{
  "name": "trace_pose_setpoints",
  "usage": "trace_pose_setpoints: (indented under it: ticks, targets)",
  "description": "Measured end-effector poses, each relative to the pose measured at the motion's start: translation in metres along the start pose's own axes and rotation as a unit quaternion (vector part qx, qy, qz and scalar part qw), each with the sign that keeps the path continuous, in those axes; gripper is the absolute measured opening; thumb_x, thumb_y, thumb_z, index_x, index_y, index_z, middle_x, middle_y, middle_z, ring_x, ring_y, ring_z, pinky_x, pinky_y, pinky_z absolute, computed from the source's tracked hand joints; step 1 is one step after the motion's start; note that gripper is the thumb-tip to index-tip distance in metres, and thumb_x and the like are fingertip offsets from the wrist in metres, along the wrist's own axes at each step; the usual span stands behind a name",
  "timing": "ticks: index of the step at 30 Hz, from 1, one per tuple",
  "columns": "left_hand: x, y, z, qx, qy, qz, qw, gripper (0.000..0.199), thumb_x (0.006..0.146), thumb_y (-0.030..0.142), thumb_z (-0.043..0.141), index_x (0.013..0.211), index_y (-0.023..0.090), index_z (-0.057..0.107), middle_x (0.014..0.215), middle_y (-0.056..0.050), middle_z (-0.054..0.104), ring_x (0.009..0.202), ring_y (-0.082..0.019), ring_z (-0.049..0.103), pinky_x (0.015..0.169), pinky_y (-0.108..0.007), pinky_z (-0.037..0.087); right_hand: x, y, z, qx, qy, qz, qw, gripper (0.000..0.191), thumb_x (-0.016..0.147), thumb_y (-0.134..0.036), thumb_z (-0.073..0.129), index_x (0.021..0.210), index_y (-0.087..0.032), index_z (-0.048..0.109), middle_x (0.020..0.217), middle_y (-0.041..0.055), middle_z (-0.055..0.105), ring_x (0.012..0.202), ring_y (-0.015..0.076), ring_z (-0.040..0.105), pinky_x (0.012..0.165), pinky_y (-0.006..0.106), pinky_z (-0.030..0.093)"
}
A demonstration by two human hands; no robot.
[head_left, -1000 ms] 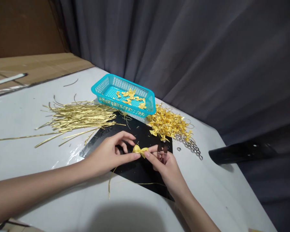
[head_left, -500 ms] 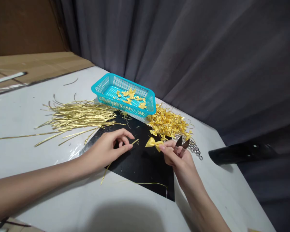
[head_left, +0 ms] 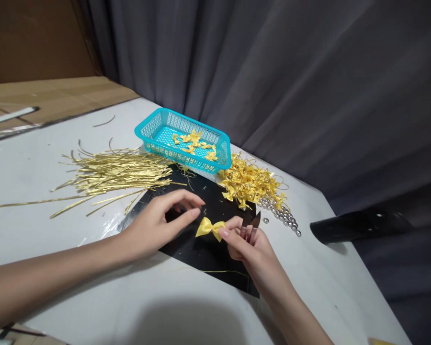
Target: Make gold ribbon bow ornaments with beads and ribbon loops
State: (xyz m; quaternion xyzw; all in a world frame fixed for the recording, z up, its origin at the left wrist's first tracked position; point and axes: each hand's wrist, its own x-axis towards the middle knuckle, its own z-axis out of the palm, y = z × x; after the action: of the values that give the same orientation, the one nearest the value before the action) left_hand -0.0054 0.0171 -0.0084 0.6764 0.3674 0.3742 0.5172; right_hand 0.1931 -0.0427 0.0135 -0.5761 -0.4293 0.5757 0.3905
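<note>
My right hand [head_left: 249,242] pinches a yellow satin ribbon bow [head_left: 209,229] between thumb and forefinger, over the black mat [head_left: 187,249]. Tucked among its other fingers is a dark tool with two pointed blades [head_left: 252,219]; its handle is hidden. Just left of the bow, my left hand [head_left: 165,218] has thumb and forefinger apart, with nothing visible between them. A bundle of gold twist ties [head_left: 118,170] lies beyond the left hand. Behind the right hand is a pile of yellow bows with gold ties [head_left: 249,179].
A turquoise basket [head_left: 183,160] with several yellow bows stands at the back of the white table [head_left: 104,297]. Small silver beads or rings [head_left: 285,218] lie right of the bow pile. A black cylindrical object [head_left: 345,226] juts in at right, before a grey curtain [head_left: 290,72].
The bow has moved left and toward me in my right hand, close to my left fingertips. The gold tie pinched in my left hand is gone from view, and those fingers have parted.
</note>
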Motion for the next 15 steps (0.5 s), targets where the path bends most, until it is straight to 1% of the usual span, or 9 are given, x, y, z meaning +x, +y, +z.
trace_pose_setpoints:
  ticks: [2,3,5,8,10,11,13,15]
  targets:
    - [-0.001,0.002,0.002,-0.08,-0.058,-0.06,0.993,0.02,0.085,0.035,0.063,0.099,0.021,0.066,0.087,-0.004,0.071,0.078,-0.018,0.064,0.071,-0.025,0.048,0.0,0.002,0.001,-0.004,-0.007,-0.001,1.0,0.035,0.077,-0.048,0.071,0.072,-0.017,0.056,0.053,-0.0097,0.026,0.049,0.007,0.015,0.046,0.025,0.012]
    - [-0.002,0.003,0.003,-0.11,-0.077,-0.082,0.988,0.02,0.083,0.035,0.066,0.096,0.02,0.067,0.084,-0.003,0.071,0.074,-0.017,0.063,0.067,-0.024,0.048,0.0,0.003,0.002,-0.01,-0.012,-0.003,1.0,0.035,0.078,-0.049,0.071,0.073,-0.017,0.056,0.054,-0.0094,0.026,0.049,0.0071,0.015,0.046,0.025,0.012]
    - [-0.002,0.004,0.005,-0.142,-0.087,-0.111,0.98,0.017,0.079,0.034,0.07,0.087,0.02,0.069,0.079,-0.003,0.072,0.069,-0.016,0.063,0.062,-0.022,0.047,0.001,0.004,0.003,-0.029,-0.02,-0.006,0.999,0.036,0.079,-0.051,0.069,0.076,-0.017,0.056,0.056,-0.0085,0.029,0.05,0.0073,0.017,0.047,0.025,0.014]
    - [-0.001,0.003,0.004,-0.157,-0.067,-0.141,0.975,0.015,0.075,0.033,0.074,0.079,0.019,0.071,0.072,-0.002,0.072,0.065,-0.015,0.064,0.059,-0.021,0.048,-0.002,0.001,0.003,-0.052,-0.002,-0.026,0.998,0.041,0.081,-0.058,0.064,0.093,-0.02,0.057,0.062,-0.0073,0.033,0.051,0.0083,0.021,0.047,0.024,0.018]
    - [0.001,0.002,0.003,-0.153,-0.044,-0.149,0.976,0.014,0.074,0.033,0.075,0.076,0.019,0.071,0.07,-0.002,0.072,0.064,-0.016,0.064,0.058,-0.022,0.049,-0.007,-0.006,0.001,-0.071,0.016,-0.032,0.997,0.047,0.084,-0.064,0.054,0.107,-0.024,0.052,0.067,-0.0062,0.036,0.054,0.0099,0.028,0.049,0.023,0.023]
    - [0.001,0.001,0.002,-0.147,-0.032,-0.15,0.977,0.014,0.073,0.033,0.076,0.075,0.02,0.072,0.069,-0.002,0.071,0.064,-0.016,0.064,0.058,-0.021,0.049,-0.01,-0.012,-0.001,-0.086,0.019,-0.027,0.996,0.047,0.087,-0.066,0.048,0.11,-0.025,0.049,0.069,-0.0053,0.037,0.057,0.0109,0.032,0.051,0.023,0.027]
    - [0.002,0.001,0.0,-0.14,-0.017,-0.15,0.979,0.013,0.072,0.032,0.076,0.075,0.02,0.073,0.069,-0.002,0.072,0.063,-0.015,0.064,0.058,-0.02,0.049,-0.017,-0.022,-0.007,-0.131,0.005,0.0,0.991,0.043,0.092,-0.064,0.038,0.11,-0.027,0.049,0.076,-0.0028,0.042,0.067,0.0131,0.04,0.06,0.023,0.034]
    - [0.002,0.002,-0.001,-0.143,-0.013,-0.153,0.978,0.012,0.072,0.031,0.076,0.074,0.02,0.073,0.068,-0.001,0.072,0.063,-0.014,0.064,0.058,-0.019,0.048,-0.023,-0.031,-0.014,-0.183,-0.024,0.016,0.983,0.037,0.095,-0.059,0.037,0.105,-0.026,0.051,0.08,-0.0015,0.043,0.074,0.0142,0.042,0.067,0.023,0.036]
